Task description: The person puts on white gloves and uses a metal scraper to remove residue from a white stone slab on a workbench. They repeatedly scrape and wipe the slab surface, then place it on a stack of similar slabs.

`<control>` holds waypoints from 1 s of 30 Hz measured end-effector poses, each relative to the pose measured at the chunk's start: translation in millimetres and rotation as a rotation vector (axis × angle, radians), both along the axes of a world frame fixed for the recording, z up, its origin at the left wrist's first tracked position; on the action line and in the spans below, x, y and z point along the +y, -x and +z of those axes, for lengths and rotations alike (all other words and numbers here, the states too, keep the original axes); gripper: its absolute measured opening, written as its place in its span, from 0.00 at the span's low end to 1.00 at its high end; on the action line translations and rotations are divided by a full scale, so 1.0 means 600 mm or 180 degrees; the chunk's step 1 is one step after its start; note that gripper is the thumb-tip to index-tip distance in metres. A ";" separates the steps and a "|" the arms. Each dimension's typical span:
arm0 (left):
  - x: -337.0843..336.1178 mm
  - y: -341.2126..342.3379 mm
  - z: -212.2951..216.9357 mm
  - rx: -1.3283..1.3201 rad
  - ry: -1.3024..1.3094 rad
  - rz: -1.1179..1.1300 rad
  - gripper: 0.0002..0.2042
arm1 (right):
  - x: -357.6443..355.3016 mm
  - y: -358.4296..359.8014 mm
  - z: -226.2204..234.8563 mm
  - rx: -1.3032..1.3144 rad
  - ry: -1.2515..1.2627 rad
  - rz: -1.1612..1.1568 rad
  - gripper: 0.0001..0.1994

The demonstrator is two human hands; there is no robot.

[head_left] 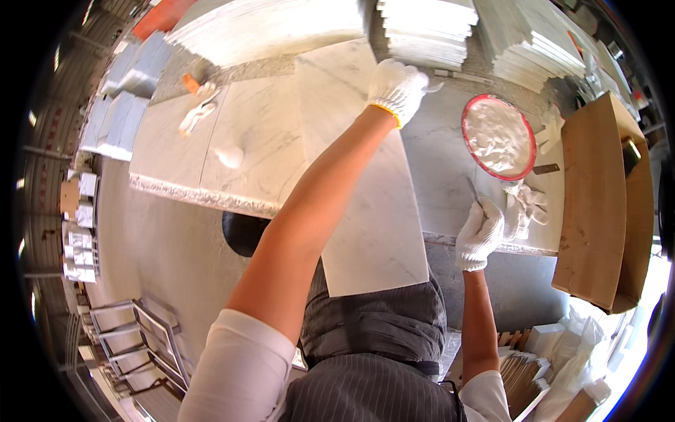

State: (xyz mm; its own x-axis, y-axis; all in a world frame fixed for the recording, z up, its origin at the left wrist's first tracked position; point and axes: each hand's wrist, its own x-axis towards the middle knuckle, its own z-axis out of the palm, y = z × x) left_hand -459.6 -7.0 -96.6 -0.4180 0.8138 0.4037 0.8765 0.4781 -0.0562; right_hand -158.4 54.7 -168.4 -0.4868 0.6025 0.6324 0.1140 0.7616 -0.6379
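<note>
A long white marble slab (380, 225) with faint grey veins lies over the worktable, its near end overhanging the edge in front of my waist. My left hand (395, 90), in a white knit glove with a yellow cuff, is closed at the slab's far right edge. A thin white bit sticks out beside its fingers; what they hold is unclear. My right hand (481, 238), also gloved, grips a putty knife (472, 188) with its narrow blade pointing up, right of the slab. Just beyond it sits a red-rimmed bowl (529, 160) of white paste (498, 132).
Crumpled gloves (526, 209) and a small metal scraper (545, 169) lie near the bowl. An open cardboard box (587, 204) stands at right. More gloves (200, 112) rest on the left slabs (256, 112). Slab stacks (429, 35) line the back; a metal frame (144, 337) stands lower left.
</note>
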 end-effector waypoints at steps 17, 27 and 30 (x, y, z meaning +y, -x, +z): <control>-0.293 -0.253 0.071 -0.0565 -0.0875 -0.0408 0.17 | 0.007 -0.001 -0.015 0.0035 -0.0206 -0.0153 0.06; -0.317 -0.335 0.091 -0.0351 0.0268 -0.0852 0.26 | 0.007 0.000 -0.013 -0.0065 -0.0204 -0.0098 0.06; -0.317 -0.361 0.076 -0.0350 0.0197 -0.1034 0.24 | 0.007 -0.002 -0.016 -0.0141 -0.0083 -0.0105 0.06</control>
State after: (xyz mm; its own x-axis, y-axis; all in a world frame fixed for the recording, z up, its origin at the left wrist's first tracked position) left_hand -243.3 -197.2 -51.0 -0.1713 0.9330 0.3165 0.9848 0.1717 0.0269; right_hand -157.4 58.7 -178.2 -0.4949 0.6024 0.6263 0.1671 0.7733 -0.6116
